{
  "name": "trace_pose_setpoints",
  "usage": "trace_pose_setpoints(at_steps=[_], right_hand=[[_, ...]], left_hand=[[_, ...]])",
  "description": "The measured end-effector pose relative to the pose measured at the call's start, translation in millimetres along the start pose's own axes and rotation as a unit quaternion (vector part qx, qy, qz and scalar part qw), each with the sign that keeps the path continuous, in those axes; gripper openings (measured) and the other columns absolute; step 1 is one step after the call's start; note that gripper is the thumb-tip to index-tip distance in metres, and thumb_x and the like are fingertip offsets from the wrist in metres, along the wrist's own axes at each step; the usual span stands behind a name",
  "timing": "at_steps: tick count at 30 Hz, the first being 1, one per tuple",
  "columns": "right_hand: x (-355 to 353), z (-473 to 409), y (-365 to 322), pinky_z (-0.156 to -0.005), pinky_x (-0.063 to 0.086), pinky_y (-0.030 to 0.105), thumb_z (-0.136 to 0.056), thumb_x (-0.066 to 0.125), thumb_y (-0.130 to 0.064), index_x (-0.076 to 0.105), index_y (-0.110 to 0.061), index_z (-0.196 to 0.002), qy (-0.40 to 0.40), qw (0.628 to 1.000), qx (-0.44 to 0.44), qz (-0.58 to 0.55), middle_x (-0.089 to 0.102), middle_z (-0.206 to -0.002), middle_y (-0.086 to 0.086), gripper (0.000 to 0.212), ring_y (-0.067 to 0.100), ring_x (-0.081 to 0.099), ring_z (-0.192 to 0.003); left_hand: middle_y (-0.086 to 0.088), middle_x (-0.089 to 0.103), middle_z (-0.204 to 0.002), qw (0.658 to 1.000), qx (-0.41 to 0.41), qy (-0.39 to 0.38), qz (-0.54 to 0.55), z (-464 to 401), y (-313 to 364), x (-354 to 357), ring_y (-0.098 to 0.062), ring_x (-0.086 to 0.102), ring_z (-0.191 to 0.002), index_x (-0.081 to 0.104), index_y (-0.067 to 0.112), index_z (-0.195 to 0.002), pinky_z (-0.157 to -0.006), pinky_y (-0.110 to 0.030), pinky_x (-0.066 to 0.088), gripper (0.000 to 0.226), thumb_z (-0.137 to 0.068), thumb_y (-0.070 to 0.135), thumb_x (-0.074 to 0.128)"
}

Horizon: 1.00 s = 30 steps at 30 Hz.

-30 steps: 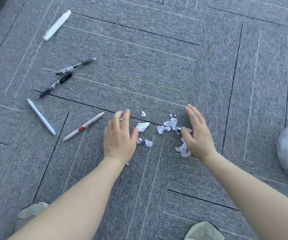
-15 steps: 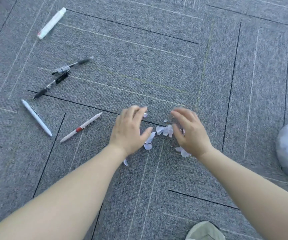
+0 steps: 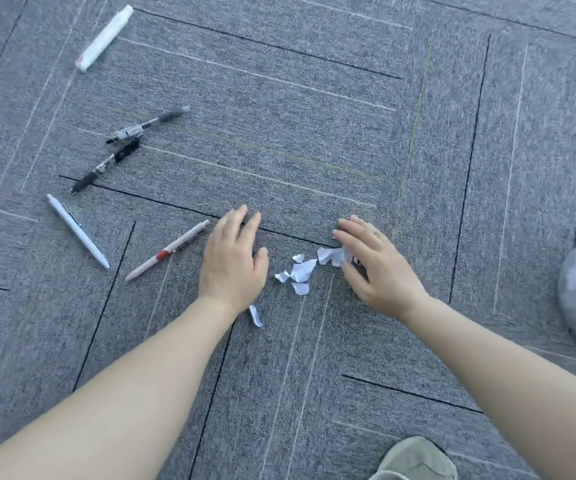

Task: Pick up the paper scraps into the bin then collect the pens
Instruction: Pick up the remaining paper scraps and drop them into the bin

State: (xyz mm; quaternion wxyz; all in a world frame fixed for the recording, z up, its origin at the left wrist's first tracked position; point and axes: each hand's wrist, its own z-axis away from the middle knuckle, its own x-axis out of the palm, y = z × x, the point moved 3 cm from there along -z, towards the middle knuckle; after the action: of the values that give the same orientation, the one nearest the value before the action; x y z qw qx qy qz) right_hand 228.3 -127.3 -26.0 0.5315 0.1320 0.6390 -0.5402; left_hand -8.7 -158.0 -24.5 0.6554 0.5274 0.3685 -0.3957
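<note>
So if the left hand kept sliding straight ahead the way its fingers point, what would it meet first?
Probably nothing: ahead of the left hand lies only bare carpet. The red-banded pen sits off to its side.

White paper scraps, grey carpet with black and white lines, white red-banded pen

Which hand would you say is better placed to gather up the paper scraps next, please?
Probably the right hand: its fingers already touch the scraps at the pile's right end, curled as if to gather. The left hand lies flat beside the pile, though one stray scrap sits by its wrist.
</note>
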Motion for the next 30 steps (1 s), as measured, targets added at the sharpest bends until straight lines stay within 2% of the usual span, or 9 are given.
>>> trace_pose_setpoints(at_steps=[3, 5, 7, 12, 15, 19, 23, 26, 30], right_hand=[[5.4, 14.9, -10.9, -0.117, 0.015, 0.024, -0.093, 0.045, -0.027, 0.048, -0.016, -0.140, -0.031, 0.999, -0.037, -0.012, 0.044, -0.147, -0.003, 0.048, 0.008, 0.026, -0.142], [1.2, 22.3, -11.3, -0.114, 0.030, 0.032, -0.091, 0.045, -0.029, 0.047, -0.018, -0.139, 0.001, 0.999, -0.026, -0.034, 0.048, -0.144, -0.003, 0.050, 0.005, 0.033, -0.135], [-2.3, 29.2, -3.5, -0.114, 0.029, 0.042, -0.089, 0.047, -0.037, 0.038, -0.020, -0.145, 0.024, 0.999, 0.002, -0.028, 0.038, -0.151, -0.003, 0.059, 0.011, 0.029, -0.141], [13.9, 49.4, 14.0, -0.121, 0.004, 0.042, -0.081, 0.044, -0.074, 0.008, -0.015, -0.154, -0.040, 0.990, 0.008, 0.135, 0.004, -0.163, 0.005, 0.100, 0.021, -0.004, -0.150], [23.6, 39.4, 9.8, -0.121, 0.001, 0.040, -0.084, 0.034, -0.078, 0.001, -0.014, -0.154, -0.047, 0.983, -0.008, 0.177, 0.000, -0.162, 0.009, 0.100, 0.022, -0.007, -0.149], [24.5, 13.9, 4.3, -0.116, 0.021, 0.048, -0.087, 0.039, -0.068, 0.028, -0.014, -0.149, -0.022, 0.982, -0.064, 0.174, 0.032, -0.153, 0.011, 0.082, 0.029, 0.021, -0.142], [10.7, -14.7, -2.6, -0.085, 0.048, 0.045, -0.093, 0.041, -0.050, 0.056, -0.015, -0.117, 0.031, 0.970, -0.130, 0.202, 0.056, -0.115, 0.011, 0.045, 0.028, 0.050, -0.099], [9.4, -27.3, -4.5, -0.062, 0.048, 0.039, -0.098, 0.042, -0.038, 0.060, -0.012, -0.100, 0.027, 0.962, -0.183, 0.204, 0.058, -0.094, 0.009, 0.032, 0.025, 0.055, -0.076], [9.3, -34.8, -7.4, -0.036, 0.037, 0.032, -0.094, 0.046, -0.029, 0.056, -0.009, -0.081, 0.039, 0.959, -0.202, 0.195, 0.054, -0.072, 0.008, 0.026, 0.026, 0.054, -0.051]], left_hand=[[-0.006, 0.034, -0.153, 0.991, 0.112, -0.063, 0.042, 14.5, 11.3, 5.3, -0.019, 0.022, -0.144, 0.035, 0.012, -0.145, -0.119, -0.034, 0.012, 0.053, -0.093, 0.024, 0.035], [-0.006, 0.044, -0.146, 0.974, 0.189, -0.105, 0.062, 28.1, 19.9, 8.1, -0.018, 0.031, -0.139, 0.041, 0.010, -0.142, -0.119, -0.033, 0.019, 0.053, -0.092, 0.025, 0.038], [-0.007, 0.045, -0.144, 0.965, 0.232, -0.111, 0.054, 40.4, 18.5, 9.2, -0.019, 0.035, -0.137, 0.040, 0.009, -0.142, -0.115, -0.038, 0.028, 0.059, -0.089, 0.034, 0.047], [-0.009, -0.003, -0.161, 0.966, 0.182, -0.142, -0.116, 60.6, -16.2, 12.0, -0.022, -0.003, -0.148, -0.008, 0.018, -0.151, -0.120, -0.042, 0.006, 0.104, -0.078, 0.076, 0.039], [-0.008, -0.020, -0.158, 0.967, 0.151, -0.140, -0.149, 53.7, -16.5, 23.0, -0.020, -0.018, -0.145, -0.024, 0.017, -0.147, -0.120, -0.039, -0.004, 0.103, -0.080, 0.080, 0.023], [-0.011, -0.005, -0.160, 0.983, 0.116, -0.074, -0.122, 24.5, 4.0, 28.4, -0.023, -0.006, -0.147, -0.008, 0.014, -0.151, -0.119, -0.038, -0.004, 0.097, -0.084, 0.075, 0.028], [-0.011, 0.035, -0.149, 0.962, 0.229, -0.060, -0.136, 10.1, 27.5, 36.6, -0.026, 0.026, -0.137, 0.016, 0.011, -0.148, -0.116, -0.041, 0.014, 0.092, -0.083, 0.073, 0.033], [-0.011, 0.053, -0.127, 0.947, 0.282, -0.037, -0.149, 3.6, 37.3, 42.5, -0.025, 0.038, -0.116, 0.040, 0.007, -0.137, -0.101, -0.040, 0.027, 0.083, -0.082, 0.070, 0.035], [-0.008, 0.058, -0.090, 0.937, 0.327, 0.036, -0.116, -11.3, 48.2, 40.7, -0.027, 0.051, -0.081, 0.051, 0.011, -0.098, -0.069, -0.039, 0.040, 0.038, -0.088, 0.048, 0.046]])
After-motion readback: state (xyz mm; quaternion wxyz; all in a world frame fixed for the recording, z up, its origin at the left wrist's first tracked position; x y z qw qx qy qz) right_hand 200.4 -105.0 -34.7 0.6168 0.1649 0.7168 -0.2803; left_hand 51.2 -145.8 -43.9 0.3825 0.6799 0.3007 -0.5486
